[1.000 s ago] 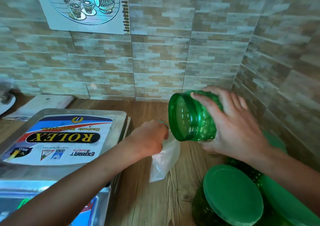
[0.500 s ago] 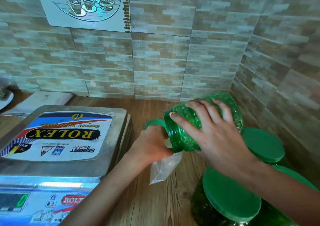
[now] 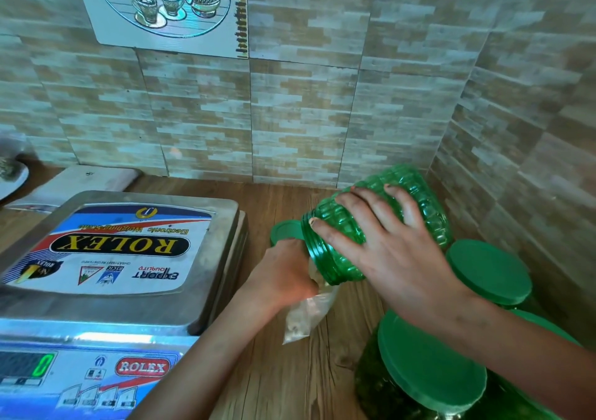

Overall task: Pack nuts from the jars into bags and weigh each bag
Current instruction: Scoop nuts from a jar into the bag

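Left hand (image 3: pixel 283 271) is bunched tight around the top of a small clear plastic bag (image 3: pixel 304 318), holding its mouth right up against the jar's opening. The rest of the bag hangs down to the wooden countertop (image 3: pixel 290 381), with a bit of pale grainy stuff in the bottom. Can't make out what exactly.

Sweeping from the left: there's the edge of a white plate (image 3: pixel 13 177) at the far side, then a flat white board (image 3: pixel 80 184) lying by the tiled wall (image 3: pixel 306 113). In front of that sits a steel-topped electronic scale (image 3: pixel 129 290), nothing on its platter, and the green display (image 3: pixel 38 364) reads 0.

Just beside the scale is the left hand with the bag, and a loose round green lid (image 3: pixel 283 229) lies on the counter right behind it.

Next over, the right hand (image 3: pixel 396 258) is spread over the top of a green ribbed plastic jar (image 3: pixel 332 255), fingers wrapped round its body. It's tipped on its side, open mouth pointing down and left into the bag. Whether anything is pouring, I can't tell.

On the right, near the corner, stand three more green jars with lids on: one up front (image 3: pixel 429 364), one further back (image 3: pixel 488 271), and one mostly hidden by the right arm (image 3: pixel 541 323).
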Tool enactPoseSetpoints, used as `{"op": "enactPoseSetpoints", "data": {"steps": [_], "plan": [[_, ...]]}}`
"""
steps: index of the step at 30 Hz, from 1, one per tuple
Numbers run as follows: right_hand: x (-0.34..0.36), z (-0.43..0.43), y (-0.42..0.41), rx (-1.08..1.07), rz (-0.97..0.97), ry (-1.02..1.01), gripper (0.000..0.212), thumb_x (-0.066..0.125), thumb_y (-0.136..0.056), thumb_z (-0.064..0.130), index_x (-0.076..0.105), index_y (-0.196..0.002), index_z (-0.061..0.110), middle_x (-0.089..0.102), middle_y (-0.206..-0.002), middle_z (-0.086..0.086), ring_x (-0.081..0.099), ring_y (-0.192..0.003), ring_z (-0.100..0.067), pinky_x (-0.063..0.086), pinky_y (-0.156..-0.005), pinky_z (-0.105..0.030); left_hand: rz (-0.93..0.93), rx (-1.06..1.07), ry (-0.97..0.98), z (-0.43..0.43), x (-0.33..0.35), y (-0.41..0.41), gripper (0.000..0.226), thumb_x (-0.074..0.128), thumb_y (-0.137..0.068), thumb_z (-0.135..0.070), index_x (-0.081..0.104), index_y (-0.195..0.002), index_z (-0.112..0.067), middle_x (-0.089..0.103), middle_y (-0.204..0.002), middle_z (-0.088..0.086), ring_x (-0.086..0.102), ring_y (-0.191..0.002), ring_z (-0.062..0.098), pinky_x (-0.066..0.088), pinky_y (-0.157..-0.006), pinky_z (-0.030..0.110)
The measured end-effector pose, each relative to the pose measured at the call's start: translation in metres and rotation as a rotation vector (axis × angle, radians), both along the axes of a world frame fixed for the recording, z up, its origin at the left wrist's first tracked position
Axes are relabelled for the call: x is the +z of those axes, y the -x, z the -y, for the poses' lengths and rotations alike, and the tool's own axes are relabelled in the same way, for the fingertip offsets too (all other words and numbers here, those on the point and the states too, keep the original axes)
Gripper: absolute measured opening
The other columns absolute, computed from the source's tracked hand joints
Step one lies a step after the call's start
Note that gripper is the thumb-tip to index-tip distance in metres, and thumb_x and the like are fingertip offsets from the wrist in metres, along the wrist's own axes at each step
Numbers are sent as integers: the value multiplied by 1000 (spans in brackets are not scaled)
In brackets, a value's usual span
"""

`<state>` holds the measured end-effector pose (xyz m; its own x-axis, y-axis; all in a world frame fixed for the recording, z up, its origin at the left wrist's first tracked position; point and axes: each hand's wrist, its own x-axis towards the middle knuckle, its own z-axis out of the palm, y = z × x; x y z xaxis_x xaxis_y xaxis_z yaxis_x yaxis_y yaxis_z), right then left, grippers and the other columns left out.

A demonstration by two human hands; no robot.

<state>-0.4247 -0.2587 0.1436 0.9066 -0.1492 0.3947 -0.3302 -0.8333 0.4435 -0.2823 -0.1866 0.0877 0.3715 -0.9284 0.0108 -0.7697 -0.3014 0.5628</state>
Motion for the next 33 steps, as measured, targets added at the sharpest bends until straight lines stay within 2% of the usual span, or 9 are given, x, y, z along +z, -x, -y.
{"op": "enactPoseSetpoints", "data": {"steps": [3, 6, 11, 15, 20, 28, 33], "plan": [[0, 0, 1, -5, -7, -8, 98, 79, -40, -4, 51, -132, 18, 52, -128, -26, 50, -119, -40, 20, -101, -55, -30, -1, 0, -1, 0, 1, 26, 69, -72, -9, 57, -89, -23, 57, -82, -11, 58, -74, 5, 38, -58, 11], [0, 0, 2, -11, -13, -6, 100, 79, -38, -5, 52, -132, 18, 51, -128, -26, 49, -120, -40, 20, -101, -55, -24, 13, -4, -1, 1, 1, 30, 69, -69, -9, 58, -95, -20, 58, -86, -7, 60, -80, 11, 43, -63, 17], [-1, 1, 1, -20, -23, -11, 102, 81, -37, -5, 51, -132, 18, 51, -128, -26, 49, -120, -40, 21, -102, -55, -23, -20, 8, -2, 4, 4, 27, 68, -70, -8, 51, -84, -25, 53, -77, -12, 58, -78, 11, 44, -66, 20], [-2, 1, 2, -13, -15, -17, 100, 82, -38, -4, 53, -131, 18, 52, -127, -26, 50, -120, -40, 21, -101, -55, -30, 10, -5, -1, -1, 1, 28, 69, -70, -9, 56, -92, -21, 56, -83, -9, 59, -79, 10, 43, -61, 16], [-3, 2, 3, -4, -4, -31, 100, 78, -37, -8, 53, -131, 17, 52, -127, -26, 50, -119, -40, 21, -101, -55, -32, 7, 7, -1, -3, 1, 29, 69, -70, -10, 59, -96, -19, 60, -85, -7, 60, -79, 10, 46, -66, 18], [-4, 6, 6, -34, 7, -61, 101, 68, -39, -13, 50, -133, 19, 51, -129, -24, 48, -122, -39, 21, -101, -55, -39, 12, -2, 0, -7, 0, 35, 70, -72, -12, 60, -106, -13, 58, -85, -7, 58, -74, 5, 40, -57, 13], [-5, 9, 7, -41, 9, -64, 104, 67, -36, -15, 51, -132, 19, 51, -130, -24, 48, -121, -39, 21, -101, -55, -48, 4, 2, 2, -8, 0, 40, 70, -72, -11, 60, -111, -10, 61, -91, -6, 60, -76, 7, 46, -63, 17]]}}
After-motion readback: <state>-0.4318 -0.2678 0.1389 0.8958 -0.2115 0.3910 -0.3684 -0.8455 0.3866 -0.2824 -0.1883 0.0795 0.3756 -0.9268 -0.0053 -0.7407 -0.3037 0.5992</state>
